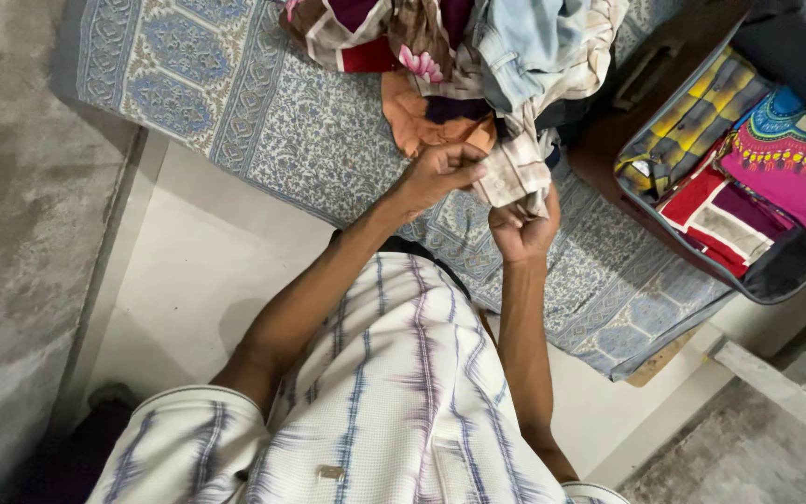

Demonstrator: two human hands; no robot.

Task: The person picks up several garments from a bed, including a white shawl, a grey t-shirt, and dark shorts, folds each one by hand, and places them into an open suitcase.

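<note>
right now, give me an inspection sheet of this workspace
surface: patterned blue bedsheet over a bed, rumpled at the far edge
job's things: pale checked garment, gripped by both hands
clutter: heap of mixed clothes on the sheet; open suitcase at the right with folded colourful clothes inside
hands: left hand and right hand both closed on the checked garment
cables: nothing seen
surroundings: pale floor, grey wall at the left, the person's striped shirt in the foreground
</note>
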